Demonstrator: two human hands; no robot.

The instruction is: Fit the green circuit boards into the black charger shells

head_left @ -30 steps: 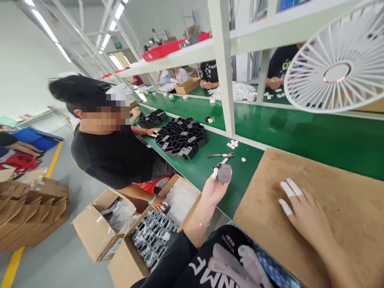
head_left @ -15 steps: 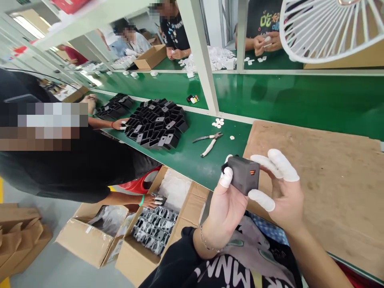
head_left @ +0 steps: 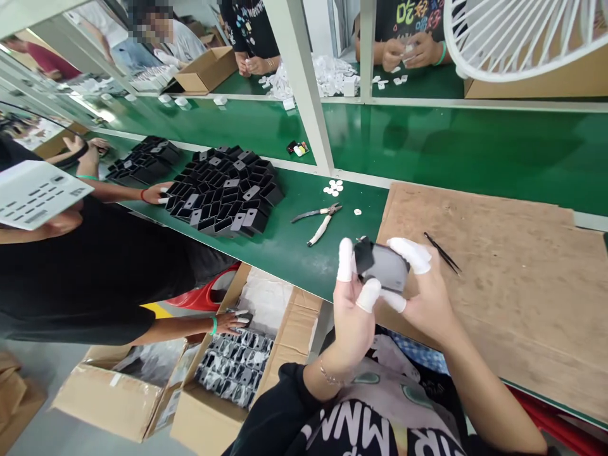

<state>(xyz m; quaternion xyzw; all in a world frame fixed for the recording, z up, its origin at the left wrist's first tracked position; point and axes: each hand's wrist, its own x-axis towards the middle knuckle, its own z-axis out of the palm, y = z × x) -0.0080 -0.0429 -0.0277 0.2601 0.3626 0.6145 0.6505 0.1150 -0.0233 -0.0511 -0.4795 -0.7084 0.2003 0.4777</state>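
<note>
Both my hands, with white finger cots on several fingertips, grip a dark grey plastic housing [head_left: 387, 268] above the table's front edge. My left hand [head_left: 354, 310] pinches its left end, by a black piece. My right hand [head_left: 422, 285] is closed around the right end, thumb below and fingers above. The housing is slightly blurred. Beyond it on the green table lie pliers [head_left: 325, 221] with white-wrapped handles, a single white disc [head_left: 358, 212] and several white discs [head_left: 334, 187]. Black tweezers [head_left: 443, 253] rest on the wooden board [head_left: 517, 291] to the right.
A large cluster of black housings [head_left: 223, 190] stands left on the table, beside a co-worker [head_left: 95, 272] reaching into a carton [head_left: 209, 411] of wrapped parts. A metal post [head_left: 304, 88] rises behind the pliers. A white fan [head_left: 522, 38] hangs at upper right.
The housing has been turned, showing a broad grey side instead of the end with the orange contacts. My right hand has closed in around it. The tweezers on the board have come into sight.
</note>
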